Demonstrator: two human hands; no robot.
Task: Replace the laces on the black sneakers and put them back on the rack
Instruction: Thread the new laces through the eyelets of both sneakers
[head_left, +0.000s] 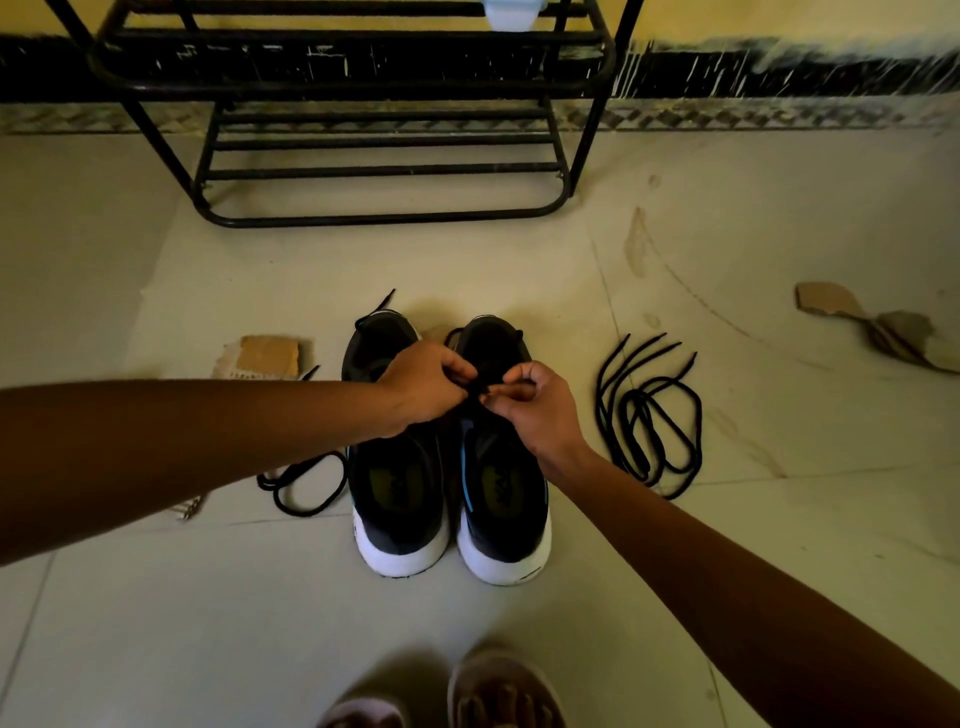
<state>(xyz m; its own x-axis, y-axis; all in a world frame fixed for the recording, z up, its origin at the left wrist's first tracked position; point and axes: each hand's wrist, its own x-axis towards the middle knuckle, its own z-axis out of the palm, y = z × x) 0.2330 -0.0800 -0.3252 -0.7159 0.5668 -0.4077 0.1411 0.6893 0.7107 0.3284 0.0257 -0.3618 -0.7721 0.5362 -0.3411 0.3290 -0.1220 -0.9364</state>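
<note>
Two black sneakers with white soles stand side by side on the floor, heels toward me: the left sneaker (397, 499) and the right sneaker (503, 509). Over the right sneaker's tongue, my left hand (426, 382) and my right hand (535, 408) both pinch its black lace (480, 388) between curled fingers. A loose black lace (304, 480) trails on the floor left of the left sneaker. A bundle of black laces (649, 415) lies to the right of the pair.
A black metal shoe rack (379, 171) stands against the wall ahead, with a white object (511, 13) on an upper shelf. Cardboard scraps lie at the left (270, 356) and far right (831, 299). My feet in sandals (498, 691) show at the bottom.
</note>
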